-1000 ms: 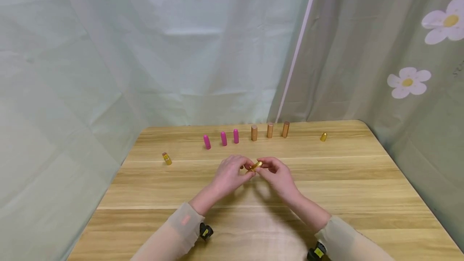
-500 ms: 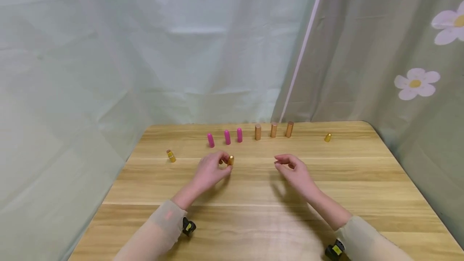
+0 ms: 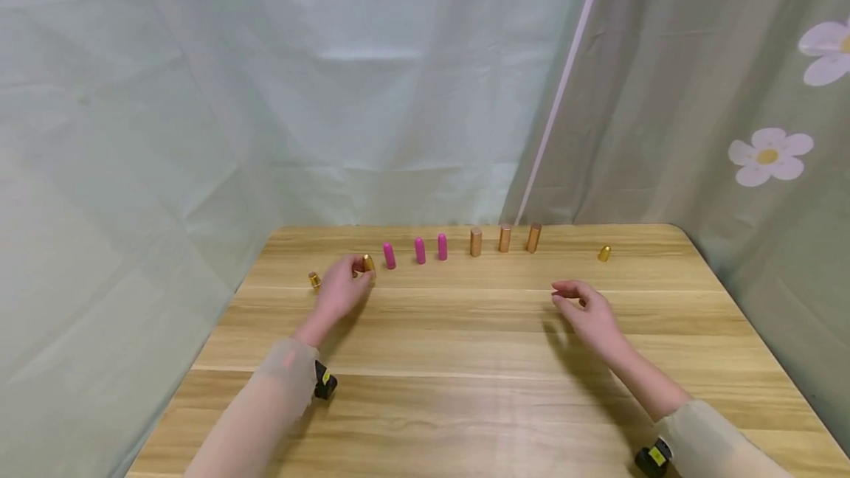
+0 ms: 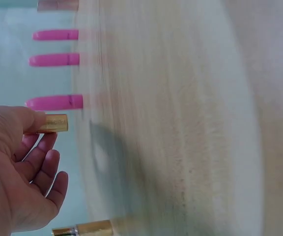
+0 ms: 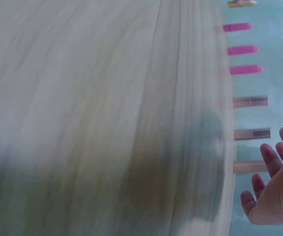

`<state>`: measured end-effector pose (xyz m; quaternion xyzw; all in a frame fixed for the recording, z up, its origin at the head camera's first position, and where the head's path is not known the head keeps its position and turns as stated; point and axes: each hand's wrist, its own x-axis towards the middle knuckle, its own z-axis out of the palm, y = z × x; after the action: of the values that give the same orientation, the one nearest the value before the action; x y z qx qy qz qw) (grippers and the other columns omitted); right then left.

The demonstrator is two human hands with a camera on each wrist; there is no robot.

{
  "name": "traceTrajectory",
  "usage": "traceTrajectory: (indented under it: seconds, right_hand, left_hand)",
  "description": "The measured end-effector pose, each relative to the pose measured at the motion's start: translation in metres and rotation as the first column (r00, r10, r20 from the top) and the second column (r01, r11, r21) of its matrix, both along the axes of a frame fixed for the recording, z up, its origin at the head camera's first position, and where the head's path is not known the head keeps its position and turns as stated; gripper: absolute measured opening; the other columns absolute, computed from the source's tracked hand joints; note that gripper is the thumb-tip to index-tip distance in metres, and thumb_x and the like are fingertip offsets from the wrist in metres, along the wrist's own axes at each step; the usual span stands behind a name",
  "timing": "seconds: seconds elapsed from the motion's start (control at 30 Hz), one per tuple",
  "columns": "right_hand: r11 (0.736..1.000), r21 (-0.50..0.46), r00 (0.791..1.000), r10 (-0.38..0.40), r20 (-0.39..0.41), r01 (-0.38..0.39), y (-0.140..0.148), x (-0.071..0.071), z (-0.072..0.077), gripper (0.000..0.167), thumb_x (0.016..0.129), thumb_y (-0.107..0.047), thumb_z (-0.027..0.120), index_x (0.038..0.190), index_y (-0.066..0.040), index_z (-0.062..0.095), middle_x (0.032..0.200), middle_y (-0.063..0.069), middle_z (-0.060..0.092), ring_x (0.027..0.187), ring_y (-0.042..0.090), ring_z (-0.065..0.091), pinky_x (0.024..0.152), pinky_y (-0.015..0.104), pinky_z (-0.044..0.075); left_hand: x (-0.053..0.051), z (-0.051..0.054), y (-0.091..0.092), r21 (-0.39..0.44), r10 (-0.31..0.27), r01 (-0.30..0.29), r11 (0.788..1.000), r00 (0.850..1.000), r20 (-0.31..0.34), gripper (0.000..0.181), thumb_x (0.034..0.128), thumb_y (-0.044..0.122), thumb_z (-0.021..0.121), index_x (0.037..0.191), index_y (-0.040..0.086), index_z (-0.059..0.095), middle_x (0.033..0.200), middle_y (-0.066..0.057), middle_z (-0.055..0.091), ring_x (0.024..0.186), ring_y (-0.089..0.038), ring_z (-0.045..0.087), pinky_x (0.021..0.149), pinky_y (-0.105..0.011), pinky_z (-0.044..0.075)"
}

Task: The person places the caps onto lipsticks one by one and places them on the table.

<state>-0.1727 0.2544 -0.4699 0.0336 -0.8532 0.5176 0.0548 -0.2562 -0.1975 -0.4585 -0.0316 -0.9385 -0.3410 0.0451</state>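
My left hand (image 3: 340, 288) pinches a gold lipstick (image 3: 368, 263) with a rounded top between thumb and fingertips, left of the pink tubes. In the left wrist view the lower end of this lipstick (image 4: 56, 123) sticks out from the fingers, apart from the table. An uncapped gold lipstick (image 3: 314, 280) stands just left of that hand, partly hidden by it. Over the right side of the table hovers my right hand (image 3: 591, 316), fingers loosely bent and nothing held. Beyond it, at the far right, a small gold cap (image 3: 604, 253) stands on the table.
Three upright pink tubes (image 3: 420, 250) stand in a row near the back of the wooden table (image 3: 465, 404). To their right are three copper-coloured tubes (image 3: 505, 238). A pale curtain (image 3: 398, 94) hangs behind the table and along its sides.
Both hands were together on the gold lipstick; they have since parted. My left hand has carried it left and back, and my right hand has let go and moved right.
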Motion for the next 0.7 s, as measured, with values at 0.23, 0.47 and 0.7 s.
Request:
traceTrajectory:
  seconds: [0.23, 0.47, 0.7]
  right_hand:
    - [0.999, 0.030, 1.000, -0.020, -0.016, 0.021, 0.013, 0.001, -0.004, 0.036, 0.104, -0.021, 0.062, 0.131, 0.002, 0.062, 0.124, 0.021, 0.066, 0.126, 0.035, 0.052, 0.109, 0.057, 0.033]
    - [0.998, 0.041, 0.999, -0.037, -0.011, 0.038, 0.018, 0.002, -0.004, 0.035, 0.104, -0.022, 0.062, 0.131, 0.002, 0.063, 0.125, 0.021, 0.066, 0.127, 0.035, 0.052, 0.109, 0.057, 0.033]
    - [0.999, 0.031, 0.999, -0.043, 0.000, 0.043, 0.018, 0.008, -0.003, 0.035, 0.104, -0.021, 0.062, 0.130, 0.002, 0.063, 0.124, 0.020, 0.066, 0.125, 0.035, 0.053, 0.111, 0.058, 0.033]
  left_hand:
    - [-0.016, -0.005, -0.005, -0.025, 0.029, -0.028, 0.999, 0.999, 0.028, 0.036, 0.0987, 0.018, 0.063, 0.127, -0.004, 0.059, 0.120, -0.021, 0.067, 0.112, -0.038, 0.062, 0.098, -0.051, 0.049]
    - [-0.026, -0.009, -0.005, 0.008, 0.046, -0.047, 0.999, 0.996, 0.083, 0.037, 0.1016, 0.017, 0.060, 0.132, -0.004, 0.056, 0.123, -0.021, 0.064, 0.117, -0.039, 0.059, 0.102, -0.052, 0.047]
    - [-0.027, -0.015, -0.003, 0.034, 0.036, -0.039, 0.999, 0.996, 0.080, 0.043, 0.1017, 0.018, 0.061, 0.137, -0.006, 0.052, 0.129, -0.024, 0.061, 0.120, -0.042, 0.057, 0.104, -0.054, 0.045]
